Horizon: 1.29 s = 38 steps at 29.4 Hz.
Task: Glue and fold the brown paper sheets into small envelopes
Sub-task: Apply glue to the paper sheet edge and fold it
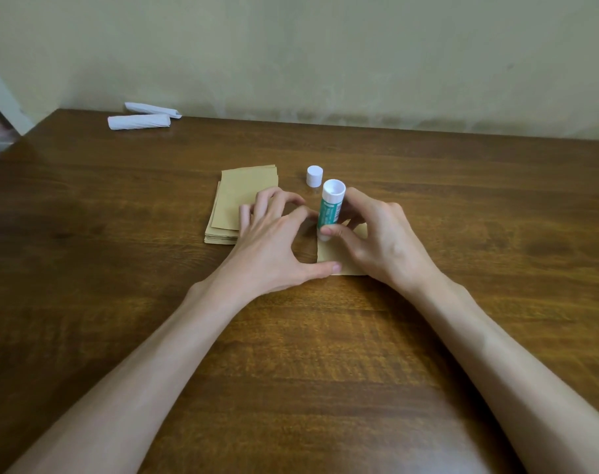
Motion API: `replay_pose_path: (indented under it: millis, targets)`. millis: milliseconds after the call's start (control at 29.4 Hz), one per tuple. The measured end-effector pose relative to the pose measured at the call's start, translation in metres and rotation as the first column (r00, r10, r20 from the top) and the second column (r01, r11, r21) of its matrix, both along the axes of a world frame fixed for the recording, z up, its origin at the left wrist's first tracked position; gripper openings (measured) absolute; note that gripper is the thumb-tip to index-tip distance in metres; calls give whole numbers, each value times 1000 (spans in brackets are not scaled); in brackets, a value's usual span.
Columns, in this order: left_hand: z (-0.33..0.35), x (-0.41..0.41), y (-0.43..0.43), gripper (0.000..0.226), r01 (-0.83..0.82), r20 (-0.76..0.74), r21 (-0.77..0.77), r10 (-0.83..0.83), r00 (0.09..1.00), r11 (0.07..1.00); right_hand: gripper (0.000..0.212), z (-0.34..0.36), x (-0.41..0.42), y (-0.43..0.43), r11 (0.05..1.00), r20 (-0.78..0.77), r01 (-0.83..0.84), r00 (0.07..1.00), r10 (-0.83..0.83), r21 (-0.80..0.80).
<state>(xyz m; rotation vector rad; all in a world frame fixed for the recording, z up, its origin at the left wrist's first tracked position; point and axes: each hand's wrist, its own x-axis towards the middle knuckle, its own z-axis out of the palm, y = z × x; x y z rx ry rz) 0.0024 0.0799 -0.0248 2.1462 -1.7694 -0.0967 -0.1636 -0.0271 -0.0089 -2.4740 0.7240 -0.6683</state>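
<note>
A single brown paper sheet [332,260] lies flat on the wooden table [120,268], mostly hidden under my hands. My right hand [376,241] grips a green and white glue stick [330,208], held tip down against the sheet's left edge. My left hand [274,241] has its fingers spread, and its thumb presses the sheet's near left corner. A stack of brown paper sheets [236,203] sits just left of the hands, partly under my left fingers. The glue stick's white cap [314,176] stands on the table behind the stick.
Two white folded paper rolls [140,120] lie at the table's far left corner. A pale wall runs along the table's far edge. The table's left edge falls away at the upper left.
</note>
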Motion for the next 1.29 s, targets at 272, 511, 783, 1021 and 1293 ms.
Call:
replay_pose_path:
  millis: [272, 511, 783, 1021, 1293]
  targets:
    - [2, -1, -1, 92, -26, -11, 29, 26, 1000, 999, 26, -1, 7, -5, 1000, 17, 19, 1000, -19, -24]
    - [3, -2, -1, 100, -38, -14, 42, 39, 999, 998, 30, -3, 11, -9, 1000, 21, 29, 999, -29, -11]
    - [2, -1, 0, 102, -61, -16, 33, 61, 998, 998, 30, -3, 12, -15, 993, 141, 80, 986, -92, 92]
    - [3, -1, -1, 98, -59, 7, 28, 59, 998, 998, 23, 16, -6, -11, 982, 162, -24, 987, -7, 188]
    - [3, -1, 0, 90, -34, -23, 2, 34, 999, 999, 32, 9, -12, -2, 970, 50, -194, 981, 188, 148]
